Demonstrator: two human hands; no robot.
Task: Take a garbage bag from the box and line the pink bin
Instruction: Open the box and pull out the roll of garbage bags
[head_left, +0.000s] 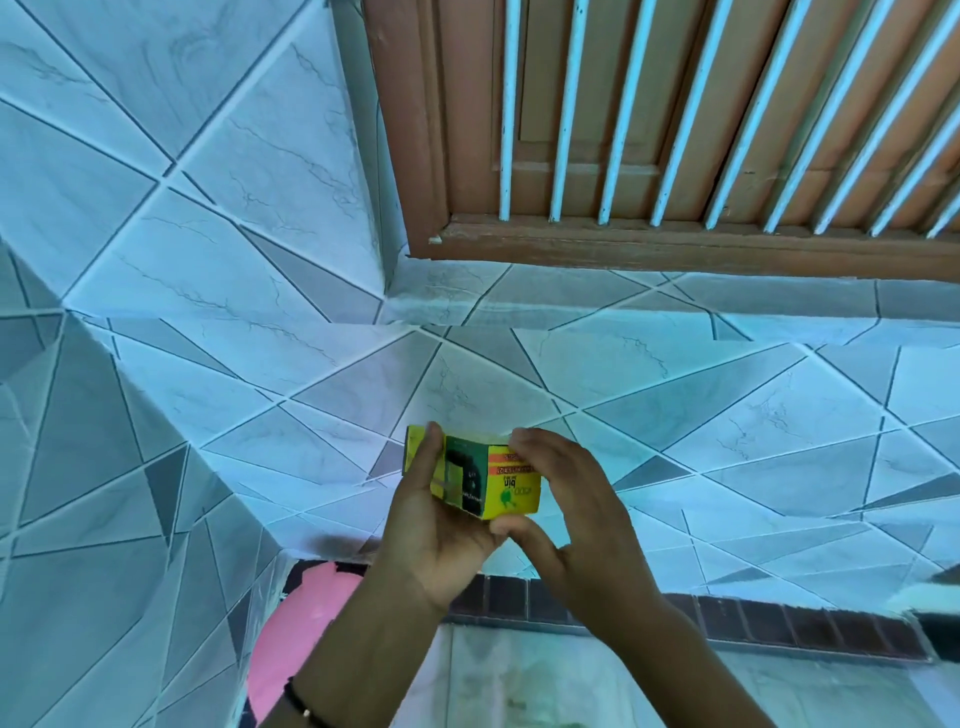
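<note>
Gripping a small yellow-and-green cardboard box (483, 480) between our left hand (441, 535) and right hand (566, 514), print upside down, long axis running left-right.

Both hands hold a small yellow-green box (485, 480) at lower centre: left hand (434, 530), right hand (563, 512); pink bin (301, 618) lower left

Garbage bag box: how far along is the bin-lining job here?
Early. Done: the box is picked up, held by the left hand and right hand. In hand: apparently opening it; no bag is visible. Left: pulling one out and lining the pink bin.
</note>
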